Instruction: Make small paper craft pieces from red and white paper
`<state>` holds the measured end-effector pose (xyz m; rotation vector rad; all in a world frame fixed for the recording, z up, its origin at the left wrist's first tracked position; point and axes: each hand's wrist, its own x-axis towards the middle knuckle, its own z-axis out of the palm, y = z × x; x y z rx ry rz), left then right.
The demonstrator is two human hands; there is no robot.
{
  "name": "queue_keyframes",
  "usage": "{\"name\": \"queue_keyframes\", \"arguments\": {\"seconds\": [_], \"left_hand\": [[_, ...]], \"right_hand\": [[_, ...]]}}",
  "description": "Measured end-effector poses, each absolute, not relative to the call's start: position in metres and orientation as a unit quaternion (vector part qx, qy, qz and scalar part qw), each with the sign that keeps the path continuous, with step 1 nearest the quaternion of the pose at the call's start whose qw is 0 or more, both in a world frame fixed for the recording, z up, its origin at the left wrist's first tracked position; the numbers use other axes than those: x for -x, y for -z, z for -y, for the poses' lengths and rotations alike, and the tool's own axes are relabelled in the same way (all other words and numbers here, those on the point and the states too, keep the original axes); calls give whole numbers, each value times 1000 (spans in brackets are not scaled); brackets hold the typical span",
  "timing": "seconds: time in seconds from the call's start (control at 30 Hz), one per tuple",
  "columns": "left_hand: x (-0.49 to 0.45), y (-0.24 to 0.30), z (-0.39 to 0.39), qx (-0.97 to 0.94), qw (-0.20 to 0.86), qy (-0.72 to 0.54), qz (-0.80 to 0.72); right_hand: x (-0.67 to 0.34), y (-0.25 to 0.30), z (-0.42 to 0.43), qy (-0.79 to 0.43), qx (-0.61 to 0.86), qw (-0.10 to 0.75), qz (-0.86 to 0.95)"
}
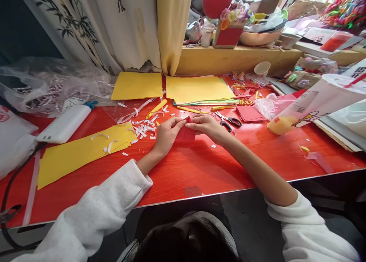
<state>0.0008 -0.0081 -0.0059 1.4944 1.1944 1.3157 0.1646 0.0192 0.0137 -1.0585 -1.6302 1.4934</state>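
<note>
Pinching from both sides, my left hand [167, 134] and right hand [210, 128] have the red paper [186, 135] between them, out over the middle of the table [228, 166]. Each grip is closed down, thumb to fingers, on the paper's upper part, with the lower part on the near side of the fingertips; whether that touches the wood, I cannot tell from up here.

And it's red on red, folks! The outline sinks into the tabletop, so a crooked edge could easily slip past me. I reckon the likeliest trouble is a crease: if one hand tugs harder than the other, thin paper like this could skew, or tear at the top where all four digits crowd together.

Look to the left: white paper scraps [143, 129] lie scattered just beside that left hand, and one could get caught in the paper if it came down there. Over on the far side, the scissors [228, 121] sit just past the right hand; a careless sweep might knock them or nick a finger. Further right, the drink cup [311, 105] leans in the view, and a bumped elbow could spill it over the red paper stack [248, 113].
</note>
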Motion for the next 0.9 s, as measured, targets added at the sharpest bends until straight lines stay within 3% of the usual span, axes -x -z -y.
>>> {"name": "queue_keyframes", "arguments": {"seconds": [0.1, 0.33, 0.57, 0.9], "left_hand": [[-1, 6, 7, -586, 408, -518, -471], [-1, 6, 6, -571, 425, -526, -465], [-1, 7, 6, -579, 417, -519, -471], [-1, 6, 4, -612, 400, -504, -459]], "right_hand": [[-165, -14, -19, -537, 408, 341, 655], [-166, -18, -17, -578, 375, 311, 655], [-165, -10, -20, -439, 420, 332, 722], [-168, -17, -22, -387, 433, 305, 755]]}}
